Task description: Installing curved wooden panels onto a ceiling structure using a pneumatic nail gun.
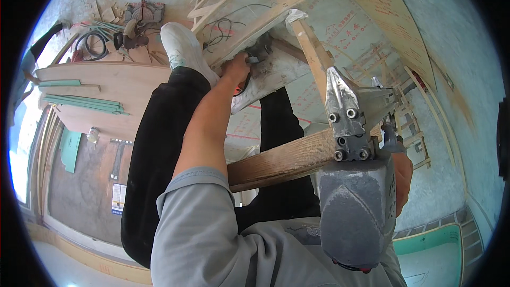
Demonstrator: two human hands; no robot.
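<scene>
My right hand point(402, 178) is wrapped round the handle of a grey nail gun point(353, 207), mostly hidden behind its body. The gun's scuffed metal nose point(341, 95) points away from me, beside an upright pale wood strip point(313, 53). Farther off, my left hand point(236, 68) reaches down past my knee to a dusty, whitish plank point(276, 74). Its fingers are closed round a dark tool with an orange part point(241, 87), whose kind I cannot make out. A brown wooden beam point(281, 159) runs from under my left forearm to behind the gun.
My white shoe point(183, 45) is raised by a pale timber point(260, 29). Leftward stands a wood-topped bench point(122, 82) with green strips point(85, 102). Beyond are a saw point(144, 13), a coiled black hose point(91, 45) and offcuts. Another person point(26, 74) shows at the left edge. Wooden framing point(414, 122) lies right.
</scene>
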